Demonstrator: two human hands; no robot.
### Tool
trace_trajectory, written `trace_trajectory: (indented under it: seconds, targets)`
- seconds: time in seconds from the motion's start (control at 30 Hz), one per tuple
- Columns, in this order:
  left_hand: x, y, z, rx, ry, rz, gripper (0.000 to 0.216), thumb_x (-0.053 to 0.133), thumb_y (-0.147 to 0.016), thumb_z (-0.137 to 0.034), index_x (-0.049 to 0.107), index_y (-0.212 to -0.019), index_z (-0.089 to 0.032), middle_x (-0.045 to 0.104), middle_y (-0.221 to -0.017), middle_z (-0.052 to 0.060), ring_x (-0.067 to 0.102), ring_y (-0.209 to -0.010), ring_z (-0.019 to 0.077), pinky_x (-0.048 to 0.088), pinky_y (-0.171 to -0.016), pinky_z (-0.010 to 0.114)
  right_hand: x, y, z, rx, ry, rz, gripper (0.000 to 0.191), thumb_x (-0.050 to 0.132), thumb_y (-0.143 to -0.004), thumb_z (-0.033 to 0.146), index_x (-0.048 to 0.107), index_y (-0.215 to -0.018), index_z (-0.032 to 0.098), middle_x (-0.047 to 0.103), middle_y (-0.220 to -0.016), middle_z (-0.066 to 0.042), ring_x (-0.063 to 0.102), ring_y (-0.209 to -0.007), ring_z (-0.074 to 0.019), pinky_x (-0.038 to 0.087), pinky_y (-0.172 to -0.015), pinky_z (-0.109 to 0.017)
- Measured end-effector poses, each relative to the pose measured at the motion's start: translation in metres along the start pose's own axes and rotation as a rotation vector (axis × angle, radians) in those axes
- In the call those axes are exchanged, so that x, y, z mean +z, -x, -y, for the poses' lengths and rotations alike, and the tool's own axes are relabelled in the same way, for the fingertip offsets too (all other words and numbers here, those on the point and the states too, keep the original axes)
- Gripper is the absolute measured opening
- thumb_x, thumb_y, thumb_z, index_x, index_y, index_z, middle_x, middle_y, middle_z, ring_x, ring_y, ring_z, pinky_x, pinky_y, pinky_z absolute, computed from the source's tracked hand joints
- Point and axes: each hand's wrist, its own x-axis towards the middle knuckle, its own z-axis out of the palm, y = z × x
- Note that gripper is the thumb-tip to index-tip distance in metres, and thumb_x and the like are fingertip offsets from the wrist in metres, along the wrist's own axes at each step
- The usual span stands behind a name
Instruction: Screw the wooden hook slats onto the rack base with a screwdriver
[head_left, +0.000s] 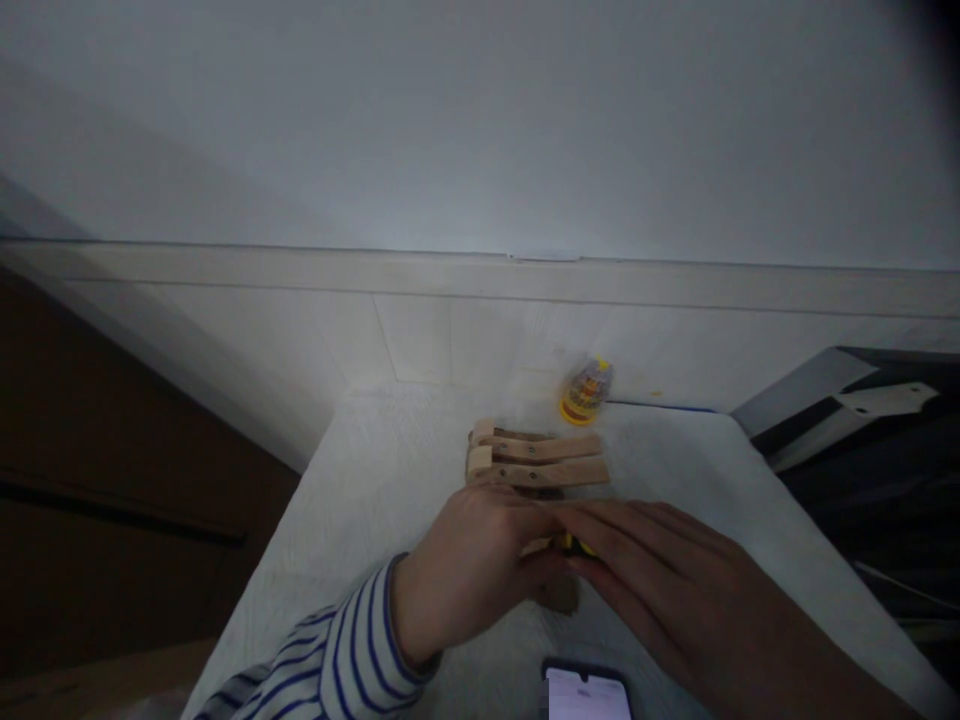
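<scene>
My left hand (480, 570), in a blue-and-white striped sleeve, is closed with its fingers round a light wooden piece (536, 546), mostly hidden by the hand. My right hand (667, 590) meets it from the right, fingers pressed together on a small yellow-and-black object (579, 545); its kind is hidden. The fingertips of both hands touch or nearly touch. Just beyond them lie wooden pieces (551, 472) joined side by side, with small dark screw heads or holes along them. A brownish patch (559, 594), not clear in kind, shows below the hands.
A clear bottle with yellow ends (585, 394) stands at the table's back, near the white wall (480, 130). A phone (587, 694) with a lit screen lies at the front of the white table (360, 470). Dark and grey items (862, 420) stand along the right edge.
</scene>
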Motion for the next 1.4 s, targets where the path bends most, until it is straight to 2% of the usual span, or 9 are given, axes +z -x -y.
trace_trajectory:
  seconds: [0.13, 0.33, 0.5, 0.73, 0.9, 1.03, 1.23, 1.4]
  targets:
    - [0.001, -0.001, 0.003, 0.041, -0.013, -0.008, 0.006, 0.061, -0.083, -0.021, 0.064, -0.083, -0.015, 0.068, -0.08, 0.002, 0.063, -0.077, 0.0158, 0.045, -0.075, 0.026, -0.002, -0.003, 0.001, -0.01, 0.03, -0.001, 0.04, 0.023, -0.098, 0.026, 0.061, -0.101, 0.014, 0.07, -0.092, -0.008, 0.066, -0.08, -0.0187, 0.056, -0.066, -0.034]
    - [-0.001, 0.0, 0.002, 0.073, 0.017, 0.003, 0.014, 0.056, -0.087, -0.024, 0.062, -0.097, -0.016, 0.068, -0.09, 0.003, 0.063, -0.083, 0.0148, 0.045, -0.078, 0.025, -0.009, -0.004, -0.001, -0.024, 0.064, -0.011, 0.037, 0.026, -0.096, 0.021, 0.061, -0.105, 0.014, 0.07, -0.097, -0.009, 0.066, -0.084, -0.0183, 0.056, -0.069, -0.033]
    - [0.0, -0.001, 0.004, 0.103, 0.015, 0.007, 0.013, 0.054, -0.088, -0.024, 0.063, -0.086, -0.015, 0.068, -0.085, 0.003, 0.063, -0.079, 0.0144, 0.045, -0.075, 0.024, -0.01, -0.001, -0.003, -0.05, 0.001, -0.005, 0.034, 0.031, -0.092, 0.01, 0.062, -0.103, 0.017, 0.07, -0.098, -0.006, 0.065, -0.087, -0.016, 0.055, -0.074, -0.03]
    - [-0.002, -0.002, 0.004, 0.108, 0.037, 0.042, 0.014, 0.051, -0.09, -0.022, 0.063, -0.093, -0.015, 0.068, -0.084, 0.002, 0.063, -0.08, 0.0135, 0.045, -0.077, 0.024, -0.005, -0.002, -0.002, -0.027, -0.035, -0.035, 0.03, 0.033, -0.094, 0.014, 0.062, -0.1, 0.015, 0.07, -0.095, -0.006, 0.065, -0.084, -0.0171, 0.056, -0.072, -0.032]
    - [-0.002, -0.002, 0.005, 0.12, 0.05, 0.062, 0.017, 0.048, -0.091, -0.023, 0.062, -0.096, -0.015, 0.068, -0.088, 0.003, 0.063, -0.084, 0.0135, 0.045, -0.078, 0.024, -0.004, -0.002, -0.002, 0.012, -0.048, -0.004, 0.026, 0.035, -0.094, 0.017, 0.06, -0.101, 0.014, 0.069, -0.094, -0.008, 0.065, -0.083, -0.0184, 0.055, -0.071, -0.034]
    - [-0.003, -0.002, 0.005, 0.099, 0.05, 0.066, 0.015, 0.052, -0.09, -0.023, 0.064, -0.093, -0.015, 0.069, -0.088, 0.004, 0.063, -0.084, 0.014, 0.045, -0.078, 0.024, -0.004, -0.002, -0.001, 0.008, -0.046, 0.01, 0.025, 0.037, -0.093, 0.017, 0.061, -0.101, 0.014, 0.069, -0.093, -0.008, 0.065, -0.083, -0.0191, 0.055, -0.071, -0.035]
    - [-0.001, -0.001, 0.005, 0.058, 0.049, 0.025, 0.018, 0.058, -0.086, -0.027, 0.065, -0.1, -0.018, 0.069, -0.093, 0.003, 0.063, -0.091, 0.0153, 0.045, -0.083, 0.026, -0.004, -0.005, 0.001, -0.003, -0.028, -0.009, 0.029, 0.033, -0.094, 0.017, 0.062, -0.096, 0.012, 0.069, -0.088, -0.009, 0.065, -0.077, -0.02, 0.056, -0.065, -0.036]
    - [-0.001, -0.001, 0.005, 0.079, 0.069, 0.014, 0.013, 0.057, -0.086, -0.023, 0.065, -0.095, -0.016, 0.069, -0.094, 0.003, 0.062, -0.09, 0.0146, 0.045, -0.084, 0.026, -0.006, -0.006, 0.002, 0.015, -0.057, -0.004, 0.028, 0.035, -0.093, 0.02, 0.06, -0.102, 0.012, 0.068, -0.095, -0.011, 0.064, -0.085, -0.0198, 0.056, -0.072, -0.036]
